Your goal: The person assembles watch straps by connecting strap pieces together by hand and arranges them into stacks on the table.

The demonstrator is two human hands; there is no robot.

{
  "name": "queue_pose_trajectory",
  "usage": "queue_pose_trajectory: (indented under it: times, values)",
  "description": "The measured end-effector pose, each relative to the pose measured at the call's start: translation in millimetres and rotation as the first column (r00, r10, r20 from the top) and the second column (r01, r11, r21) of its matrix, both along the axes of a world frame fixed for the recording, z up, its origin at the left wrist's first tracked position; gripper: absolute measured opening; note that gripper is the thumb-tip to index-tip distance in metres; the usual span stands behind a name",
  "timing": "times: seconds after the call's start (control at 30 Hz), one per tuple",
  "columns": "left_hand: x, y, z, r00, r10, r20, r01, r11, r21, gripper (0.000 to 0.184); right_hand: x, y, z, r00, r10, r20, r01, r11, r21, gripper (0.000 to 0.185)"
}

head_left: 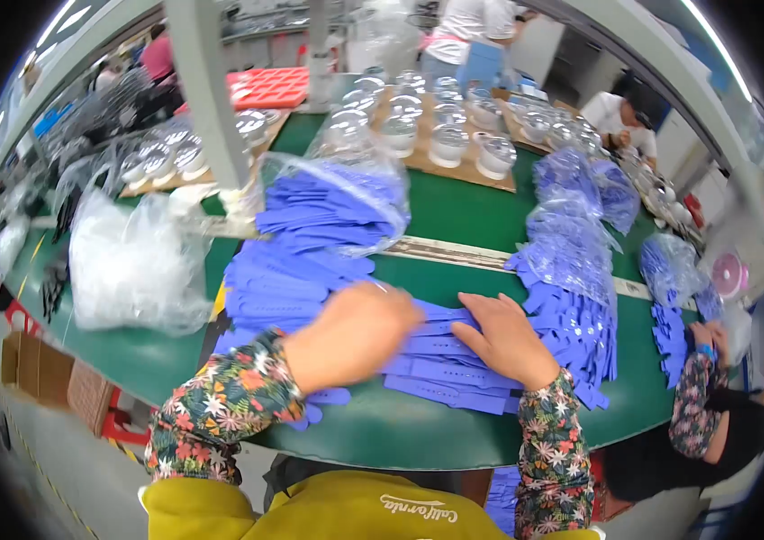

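Observation:
Blue-violet flat straps (274, 283) lie in an overlapping pile on the green table (454, 279). Over the middle of the pile is my left hand (355, 328), blurred by motion, its fingers bent and too smeared to read. My right hand (503, 337) rests on straps to the right, thumb and fingers spread. Between and below both hands, several straps (454, 382) lie roughly side by side. A clear plastic bag (382, 202) covers the upper part of the pile. More straps (571, 324) spill from another clear bag (571, 238) on the right.
White plastic bag (134, 261) at left; clear domes on white bases (447, 144) on cardboard behind. A metal post (206, 90) stands at upper left. A co-worker's hands (713, 337) are at far right near more straps (668, 342); other people stand farther back.

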State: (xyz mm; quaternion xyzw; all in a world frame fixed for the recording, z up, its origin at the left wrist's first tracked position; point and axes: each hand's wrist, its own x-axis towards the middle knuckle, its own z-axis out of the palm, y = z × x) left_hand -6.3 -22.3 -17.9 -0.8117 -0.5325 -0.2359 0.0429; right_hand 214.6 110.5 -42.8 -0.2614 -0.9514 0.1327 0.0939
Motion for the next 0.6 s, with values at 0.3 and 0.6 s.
queue_pose_trajectory:
  times: [0.3,0.6]
  values:
    - [-52.9,52.4,-35.1,0.963,0.076,-0.258,-0.104,0.99,-0.099,0.018,26.0,13.1,12.2,0.986,-0.123,-0.11,0.107,0.984,-0.141,0.052]
    - [-47.5,50.8,-41.8,0.959,0.18,-0.218,-0.18,0.983,0.022,0.004,56.4,59.4,-15.3,0.936,-0.346,-0.063,0.344,0.865,0.365,0.019]
